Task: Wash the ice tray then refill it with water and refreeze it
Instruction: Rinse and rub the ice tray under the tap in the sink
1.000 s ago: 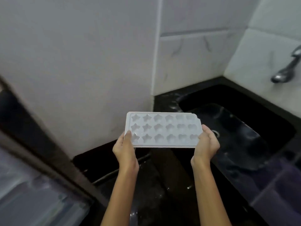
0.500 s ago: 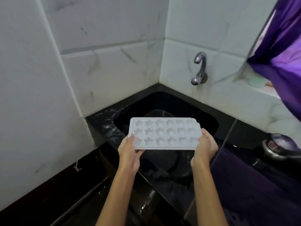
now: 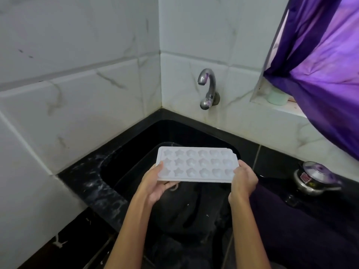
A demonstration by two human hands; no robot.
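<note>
Ice tray point(image 3: 197, 164), unlabelled, gripped by left hand point(image 3: 155, 183) and right hand point(image 3: 243, 180).

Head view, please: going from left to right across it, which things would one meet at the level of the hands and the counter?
Left hand → ice tray → right hand → steel pot with a lid.

Two bare forearms, no sleeves — left hand point(image 3: 155, 186), right hand point(image 3: 243, 181) ungloved
</note>
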